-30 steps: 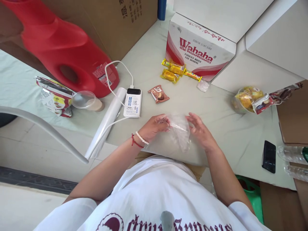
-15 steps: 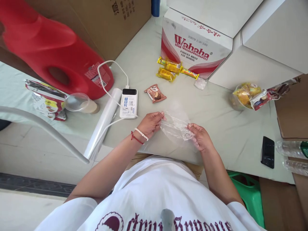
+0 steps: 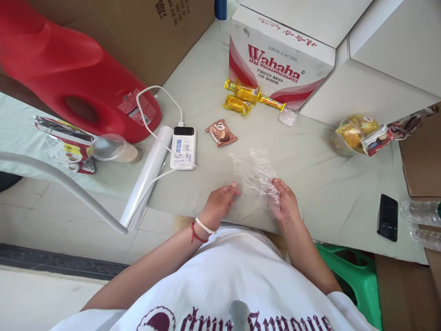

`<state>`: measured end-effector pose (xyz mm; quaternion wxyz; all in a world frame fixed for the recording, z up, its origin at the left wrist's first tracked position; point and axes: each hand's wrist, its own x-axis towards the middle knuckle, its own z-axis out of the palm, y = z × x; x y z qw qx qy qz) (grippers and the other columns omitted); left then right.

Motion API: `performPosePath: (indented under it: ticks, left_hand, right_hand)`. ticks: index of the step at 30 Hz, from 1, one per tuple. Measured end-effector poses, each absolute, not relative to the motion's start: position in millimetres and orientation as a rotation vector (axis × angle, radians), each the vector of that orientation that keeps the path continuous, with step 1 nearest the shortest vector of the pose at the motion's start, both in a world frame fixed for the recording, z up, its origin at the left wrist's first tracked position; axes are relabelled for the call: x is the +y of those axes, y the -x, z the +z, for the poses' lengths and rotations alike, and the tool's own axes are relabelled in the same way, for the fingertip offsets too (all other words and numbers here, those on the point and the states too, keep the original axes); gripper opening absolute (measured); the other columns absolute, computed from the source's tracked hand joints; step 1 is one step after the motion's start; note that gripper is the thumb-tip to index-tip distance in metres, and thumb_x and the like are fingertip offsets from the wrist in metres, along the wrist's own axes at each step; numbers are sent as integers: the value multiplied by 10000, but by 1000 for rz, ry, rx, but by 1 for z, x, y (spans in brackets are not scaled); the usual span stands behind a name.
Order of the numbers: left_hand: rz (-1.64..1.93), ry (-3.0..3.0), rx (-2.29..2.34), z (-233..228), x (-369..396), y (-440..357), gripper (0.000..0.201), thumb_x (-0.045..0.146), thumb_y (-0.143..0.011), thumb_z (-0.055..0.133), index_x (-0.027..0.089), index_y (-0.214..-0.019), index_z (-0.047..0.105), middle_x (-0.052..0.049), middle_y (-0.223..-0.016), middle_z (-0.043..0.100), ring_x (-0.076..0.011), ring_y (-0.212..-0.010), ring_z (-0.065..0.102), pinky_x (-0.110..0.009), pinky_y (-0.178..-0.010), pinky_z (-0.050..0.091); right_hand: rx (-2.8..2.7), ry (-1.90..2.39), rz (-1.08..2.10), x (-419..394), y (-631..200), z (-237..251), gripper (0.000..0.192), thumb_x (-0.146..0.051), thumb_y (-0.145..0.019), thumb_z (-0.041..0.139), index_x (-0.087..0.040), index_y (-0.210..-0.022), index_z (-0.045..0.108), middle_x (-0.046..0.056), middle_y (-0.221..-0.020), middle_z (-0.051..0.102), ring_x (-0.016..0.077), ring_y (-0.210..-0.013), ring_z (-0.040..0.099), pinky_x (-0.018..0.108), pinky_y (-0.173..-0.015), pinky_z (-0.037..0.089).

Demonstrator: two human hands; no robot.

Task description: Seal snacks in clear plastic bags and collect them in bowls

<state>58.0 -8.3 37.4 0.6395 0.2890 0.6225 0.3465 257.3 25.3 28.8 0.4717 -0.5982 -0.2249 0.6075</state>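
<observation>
A clear plastic bag point(image 3: 253, 172) lies crumpled on the pale table top point(image 3: 310, 170) near its front edge. My right hand point(image 3: 284, 202) pinches the bag's near right corner. My left hand point(image 3: 218, 204) is at the bag's near left edge with its fingertips touching it; a firm grip there cannot be made out. A brown snack packet point(image 3: 221, 133) lies just beyond the bag. Yellow snack packets point(image 3: 243, 97) sit further back, against a red and white Wahaha carton point(image 3: 277, 69).
A white power bank point(image 3: 183, 147) with a cable, a white roll point(image 3: 148, 177) and a big red jug point(image 3: 76, 78) are on the left. A bowl of snacks point(image 3: 354, 133) and a black phone point(image 3: 387, 217) are on the right. A green stool point(image 3: 351, 280) stands below.
Both hands have drawn back toward the table's front edge. The bag, stretched flat between them before, now stands crumpled past my fingers.
</observation>
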Motion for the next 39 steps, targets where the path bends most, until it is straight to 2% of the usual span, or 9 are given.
performPosePath:
  ticks: [5, 10, 13, 18, 21, 27, 31, 35, 39]
  left_hand:
    - [966, -802, 1301, 37, 6, -79, 441, 621, -778, 706, 188, -783, 622, -30, -855, 656, -171, -837, 589, -281, -710, 492]
    - [989, -519, 1284, 27, 14, -84, 369, 563, -859, 632, 224, -820, 492, 77, -619, 447, -87, -509, 424, -218, -491, 374]
    - [923, -640, 1368, 15, 16, -79, 321, 524, -888, 594, 224, -809, 507, 98, -558, 348, -85, -458, 316, -220, -452, 288]
    - [861, -962, 1524, 5, 14, -74, 301, 489, -922, 510, 227, -774, 508, 68, -561, 425, -128, -529, 406, -256, -529, 321]
    - [849, -1108, 1538, 7, 12, -77, 302, 480, -934, 477, 231, -765, 493, 59, -584, 433, -145, -583, 424, -270, -582, 321]
    - [782, -1290, 1538, 13, 8, -78, 300, 455, -931, 480, 228, -738, 512, 45, -607, 469, -157, -620, 428, -287, -645, 308]
    - [778, -1255, 1571, 13, 9, -65, 302, 456, -923, 478, 234, -718, 489, 41, -600, 459, -164, -620, 428, -290, -639, 306]
    - [775, -1187, 1590, 13, 12, -47, 295, 467, -913, 482, 235, -733, 500, 44, -591, 439, -163, -613, 422, -282, -605, 311]
    - [762, -1101, 1602, 16, 9, -29, 288, 489, -906, 505, 236, -769, 529, 60, -563, 409, -151, -565, 402, -268, -554, 310]
  right_hand:
    - [-580, 1398, 1516, 24, -248, 40, 434, -494, -652, 874, -242, -832, 570, -18, -839, 661, 137, -682, 569, 254, -596, 479]
    - [-693, 1464, 1507, 33, -266, 34, 404, -511, -719, 821, -239, -871, 565, -56, -679, 506, 97, -535, 403, 227, -446, 303]
    - [-931, 1625, 1322, 37, -281, 26, 358, -501, -775, 751, -239, -953, 583, -33, -764, 552, 119, -593, 459, 246, -497, 374]
    - [-1366, 1795, 664, 29, -288, 36, 265, -467, -909, 626, -230, -1028, 621, 55, -990, 650, 182, -794, 571, 326, -758, 483]
    - [-1615, 1811, 746, 25, -271, 44, 303, -511, -1002, 511, -238, -967, 637, 48, -863, 666, 199, -765, 583, 326, -744, 457]
    - [-2058, 2073, 654, 46, -237, 26, 231, -390, -1003, 516, -211, -1074, 644, 111, -1071, 670, 215, -793, 600, 315, -687, 392]
    - [-1887, 1874, 916, 55, -250, 19, 175, -303, -955, 496, -226, -889, 638, 51, -888, 663, 188, -760, 569, 290, -688, 395]
    - [-1270, 1632, 1452, 53, -278, 25, 254, -468, -825, 696, -221, -825, 632, -28, -682, 557, 119, -567, 431, 249, -525, 323]
    - [-913, 1535, 1622, 46, -298, 32, 376, -486, -691, 861, -207, -821, 644, -43, -690, 545, 71, -514, 364, 216, -440, 235]
